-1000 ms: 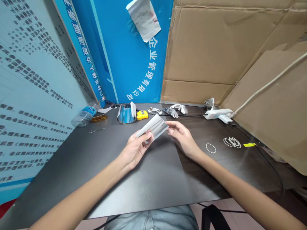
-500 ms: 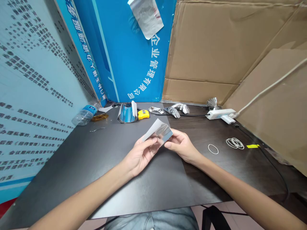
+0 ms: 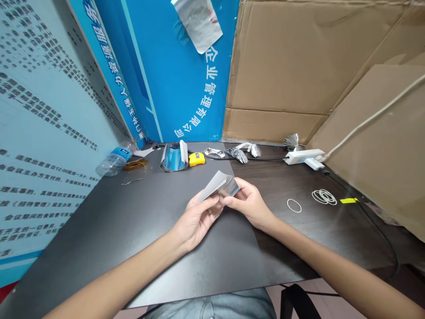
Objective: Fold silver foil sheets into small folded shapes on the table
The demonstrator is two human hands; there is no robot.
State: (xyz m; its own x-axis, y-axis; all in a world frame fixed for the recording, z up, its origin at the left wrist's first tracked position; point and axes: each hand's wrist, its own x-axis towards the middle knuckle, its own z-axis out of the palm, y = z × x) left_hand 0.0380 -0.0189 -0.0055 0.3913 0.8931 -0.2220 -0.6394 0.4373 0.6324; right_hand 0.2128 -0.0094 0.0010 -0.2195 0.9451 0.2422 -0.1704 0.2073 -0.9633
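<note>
My left grip (image 3: 198, 223) and right grip (image 3: 247, 204) are pinched shut on a foil sheet (image 3: 221, 186). A tape measure (image 3: 197, 159) lies at twelve on the surface (image 3: 139, 239), rubber bands (image 3: 324, 197) at three.

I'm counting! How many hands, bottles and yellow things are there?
Hands: 2 (left hand, right hand)
Bottles: 1 (bottle)
Yellow things: 2 (tape measure, yellow strip)
Total: 5
</note>
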